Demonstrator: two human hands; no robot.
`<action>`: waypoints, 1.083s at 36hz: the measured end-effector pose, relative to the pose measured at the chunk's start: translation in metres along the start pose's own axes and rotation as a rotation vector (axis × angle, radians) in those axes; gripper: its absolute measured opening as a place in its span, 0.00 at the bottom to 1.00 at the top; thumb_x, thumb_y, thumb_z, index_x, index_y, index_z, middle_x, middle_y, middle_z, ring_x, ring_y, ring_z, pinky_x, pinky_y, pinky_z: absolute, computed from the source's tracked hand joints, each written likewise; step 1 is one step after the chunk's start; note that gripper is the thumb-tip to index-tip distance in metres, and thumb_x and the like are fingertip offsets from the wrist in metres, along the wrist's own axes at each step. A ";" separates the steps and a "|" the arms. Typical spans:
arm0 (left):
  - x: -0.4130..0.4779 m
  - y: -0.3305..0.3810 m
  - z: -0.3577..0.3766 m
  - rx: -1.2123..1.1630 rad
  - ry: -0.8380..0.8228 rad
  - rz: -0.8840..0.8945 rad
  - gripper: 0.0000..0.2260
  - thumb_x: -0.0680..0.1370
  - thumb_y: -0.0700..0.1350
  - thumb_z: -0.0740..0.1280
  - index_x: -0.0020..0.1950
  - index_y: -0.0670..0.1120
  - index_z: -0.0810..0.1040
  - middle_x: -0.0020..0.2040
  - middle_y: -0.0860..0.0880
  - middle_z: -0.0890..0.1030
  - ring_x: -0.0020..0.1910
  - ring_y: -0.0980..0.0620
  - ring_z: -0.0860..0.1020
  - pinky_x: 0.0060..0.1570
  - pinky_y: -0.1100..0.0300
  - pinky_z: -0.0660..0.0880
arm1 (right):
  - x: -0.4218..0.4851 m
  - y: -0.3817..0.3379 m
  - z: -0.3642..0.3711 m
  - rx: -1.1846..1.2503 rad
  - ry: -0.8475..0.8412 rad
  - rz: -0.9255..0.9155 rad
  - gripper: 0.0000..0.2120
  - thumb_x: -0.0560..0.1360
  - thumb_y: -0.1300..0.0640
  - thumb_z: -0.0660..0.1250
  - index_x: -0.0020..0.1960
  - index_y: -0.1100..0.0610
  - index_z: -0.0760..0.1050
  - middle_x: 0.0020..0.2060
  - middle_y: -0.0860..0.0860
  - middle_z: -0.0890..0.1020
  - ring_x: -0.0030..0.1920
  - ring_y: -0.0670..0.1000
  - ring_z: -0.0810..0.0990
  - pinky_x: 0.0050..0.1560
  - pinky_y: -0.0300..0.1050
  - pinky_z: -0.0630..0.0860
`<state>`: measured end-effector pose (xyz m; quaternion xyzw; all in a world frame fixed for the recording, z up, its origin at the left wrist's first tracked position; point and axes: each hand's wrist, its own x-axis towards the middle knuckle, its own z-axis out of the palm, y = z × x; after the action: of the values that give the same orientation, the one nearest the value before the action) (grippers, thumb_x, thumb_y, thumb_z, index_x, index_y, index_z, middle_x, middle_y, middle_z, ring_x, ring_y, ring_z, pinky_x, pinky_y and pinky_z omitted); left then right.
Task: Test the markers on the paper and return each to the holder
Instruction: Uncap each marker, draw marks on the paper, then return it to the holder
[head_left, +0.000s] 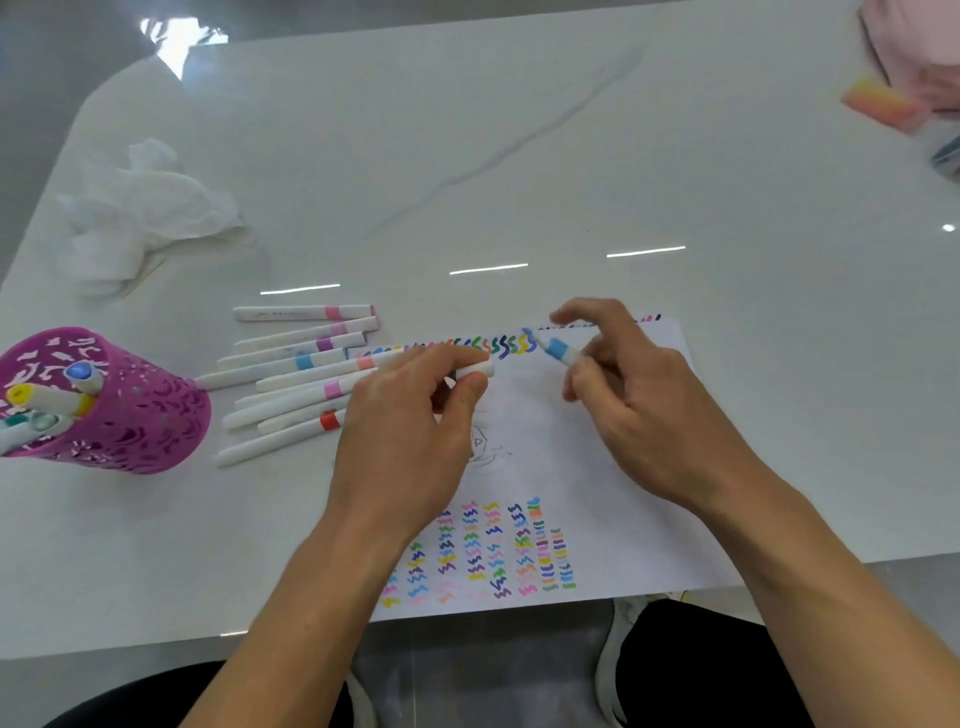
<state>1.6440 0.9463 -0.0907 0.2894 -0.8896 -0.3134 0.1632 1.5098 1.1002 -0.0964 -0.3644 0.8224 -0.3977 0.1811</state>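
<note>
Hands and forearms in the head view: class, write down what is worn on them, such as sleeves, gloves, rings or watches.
Nothing worn shows. The left hand and right hand have no gloves, and no ring shows on the fingers in view. The left forearm and right forearm are uncovered down to the picture's lower edge: no sleeve, watch or bracelet.

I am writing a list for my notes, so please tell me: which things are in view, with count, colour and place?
Table: one, white marble, under everything.
Paper: one, white with coloured squiggles, near edge.
Holder: one, purple, left.
Markers in holder: at least three; blue, yellow, teal ends.
Loose markers: about nine, white with coloured bands, between holder and paper.
Tissue: one, white, far left.
Block: one, pink-orange, far right.
Left hand: fingers hold white cap.
Right hand: fingers hold blue marker, tip at paper's far edge.
</note>
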 end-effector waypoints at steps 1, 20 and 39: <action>0.000 -0.001 -0.001 0.053 0.007 0.030 0.07 0.80 0.49 0.69 0.57 0.55 0.83 0.47 0.60 0.81 0.45 0.60 0.78 0.46 0.68 0.72 | 0.001 0.002 -0.001 0.045 0.011 0.004 0.21 0.84 0.59 0.60 0.69 0.36 0.69 0.40 0.49 0.81 0.35 0.50 0.78 0.39 0.49 0.77; -0.006 -0.008 0.007 0.335 -0.109 0.130 0.08 0.78 0.47 0.72 0.56 0.50 0.85 0.56 0.54 0.81 0.56 0.52 0.77 0.50 0.56 0.78 | 0.012 0.011 -0.001 0.182 0.194 0.116 0.23 0.75 0.68 0.68 0.63 0.46 0.78 0.57 0.41 0.85 0.62 0.42 0.81 0.64 0.38 0.75; -0.005 -0.007 0.009 0.302 -0.093 0.046 0.08 0.79 0.46 0.70 0.57 0.49 0.85 0.57 0.54 0.81 0.57 0.53 0.75 0.54 0.60 0.73 | 0.020 0.022 0.009 -0.039 0.314 -0.029 0.17 0.74 0.55 0.78 0.60 0.49 0.77 0.51 0.41 0.83 0.52 0.40 0.80 0.56 0.41 0.76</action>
<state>1.6468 0.9495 -0.1026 0.2754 -0.9395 -0.1854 0.0838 1.4916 1.0902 -0.1197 -0.3131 0.8426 -0.4365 0.0375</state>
